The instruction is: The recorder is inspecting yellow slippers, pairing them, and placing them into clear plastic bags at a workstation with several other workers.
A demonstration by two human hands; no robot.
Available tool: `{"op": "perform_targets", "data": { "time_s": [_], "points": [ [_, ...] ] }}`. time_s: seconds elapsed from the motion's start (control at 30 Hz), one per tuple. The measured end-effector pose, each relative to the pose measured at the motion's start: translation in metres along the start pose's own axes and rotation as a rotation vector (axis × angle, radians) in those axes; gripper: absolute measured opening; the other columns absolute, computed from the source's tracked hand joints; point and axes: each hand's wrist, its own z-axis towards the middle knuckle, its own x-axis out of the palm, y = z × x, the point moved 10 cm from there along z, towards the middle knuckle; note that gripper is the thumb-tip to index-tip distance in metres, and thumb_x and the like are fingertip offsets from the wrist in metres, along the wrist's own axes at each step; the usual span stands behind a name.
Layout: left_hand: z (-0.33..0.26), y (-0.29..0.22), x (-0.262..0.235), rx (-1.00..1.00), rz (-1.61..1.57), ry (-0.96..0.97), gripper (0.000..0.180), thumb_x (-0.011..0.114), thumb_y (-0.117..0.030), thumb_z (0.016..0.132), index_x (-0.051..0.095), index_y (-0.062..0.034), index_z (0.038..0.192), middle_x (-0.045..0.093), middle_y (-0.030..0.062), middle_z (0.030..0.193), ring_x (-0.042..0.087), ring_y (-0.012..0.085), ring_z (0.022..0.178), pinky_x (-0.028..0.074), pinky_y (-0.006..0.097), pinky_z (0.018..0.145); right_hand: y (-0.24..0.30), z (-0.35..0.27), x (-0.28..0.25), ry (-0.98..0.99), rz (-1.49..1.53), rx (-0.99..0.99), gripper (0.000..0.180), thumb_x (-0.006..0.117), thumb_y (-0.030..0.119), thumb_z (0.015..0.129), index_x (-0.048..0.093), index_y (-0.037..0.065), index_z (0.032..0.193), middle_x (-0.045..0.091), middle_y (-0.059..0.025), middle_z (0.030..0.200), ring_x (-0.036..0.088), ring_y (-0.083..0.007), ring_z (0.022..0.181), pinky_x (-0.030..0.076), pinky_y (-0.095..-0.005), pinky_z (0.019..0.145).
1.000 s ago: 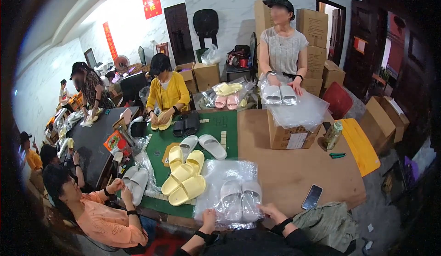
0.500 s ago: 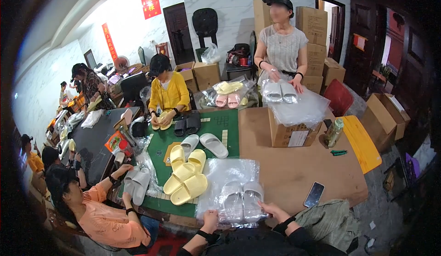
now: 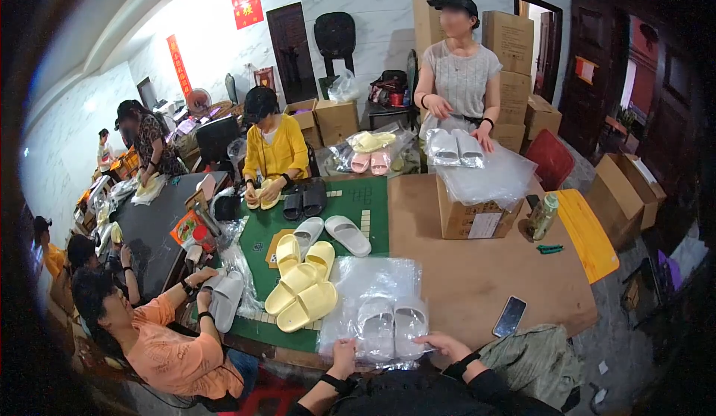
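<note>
On the brown table [image 3: 477,282], both hands pinch a clear bag [image 3: 377,304] holding 2 grey slippers [image 3: 393,326]. The left hand [image 3: 344,355] and right hand [image 3: 440,343] grip its near edge (slippery film, probably); the load looks light and soft.

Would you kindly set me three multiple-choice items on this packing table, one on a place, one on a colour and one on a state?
1. Where does the smartphone lie?
A. on the brown tabletop, right of the bagged slippers
B. on the green mat
C. inside the cardboard box

2. What colour are the slippers stacked on the green mat, left of the bag?
A. pink
B. yellow
C. black

3. What state is the pale grey pair under the hands in?
A. loose on the floor
B. inside a clear plastic bag
C. being worn

Answers: 1 A, it rests on bare brown board. 2 B, the pile is plainly yellow. 3 B, the left hand and right hand grip the bag's near edge around it.
</note>
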Motion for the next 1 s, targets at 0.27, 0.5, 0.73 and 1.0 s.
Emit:
{"op": "perform_targets", "data": {
  "time_s": [0.27, 0.5, 0.73, 1.0],
  "points": [
    [-0.009, -0.009, 0.015, 0.134, 0.242, 0.116, 0.064, 0.071, -0.018, 0.075, 0.029, -0.0064, 0.122, 0.050, 0.0134, 0.102, 0.056, 0.0231, 0.082, 0.048, 0.034, 0.068, 0.048, -0.047, 0.002, -0.015, 0.541, -0.080, 0.034, 0.068, 0.016, 0.075, 0.057, -0.004, 0.100, 0.064, -0.0081, 0.086, 0.061, -0.0166, 0.073, 0.049, -0.0294, 0.058],
    [-0.042, -0.001, 0.062, -0.030, 0.319, 0.864, 0.063, 0.070, -0.014, 0.075, 0.032, -0.0054, 0.125, 0.048, 0.0139, 0.112, 0.056, 0.0244, 0.093, 0.053, 0.041, 0.070, 0.042, -0.050, -0.005, 0.021, 0.457, -0.079, 0.034, 0.068, 0.019, 0.074, 0.058, 0.002, 0.101, 0.064, -0.0077, 0.087, 0.061, -0.0173, 0.077, 0.049, -0.0310, 0.062],
    [-0.051, 0.000, 0.059, -0.218, 0.350, 0.815, 0.056, 0.068, -0.012, 0.076, 0.038, -0.0069, 0.123, 0.050, 0.0101, 0.110, 0.057, 0.0222, 0.087, 0.053, 0.037, 0.066, 0.034, -0.042, -0.010, 0.033, 0.478, -0.116, 0.033, 0.069, 0.017, 0.073, 0.059, 0.001, 0.100, 0.064, -0.0073, 0.088, 0.060, -0.0159, 0.077, 0.048, -0.0280, 0.064],
    [-0.049, 0.002, 0.058, -0.437, -0.062, 0.541, 0.054, 0.060, 0.000, 0.076, 0.035, -0.0092, 0.123, 0.049, 0.0102, 0.104, 0.056, 0.0219, 0.088, 0.051, 0.036, 0.068, 0.048, -0.056, -0.001, 0.114, 0.505, -0.137, 0.042, 0.067, 0.012, 0.074, 0.051, -0.002, 0.111, 0.059, -0.0105, 0.103, 0.058, -0.0173, 0.091, 0.047, -0.0274, 0.079]
  ]
}}
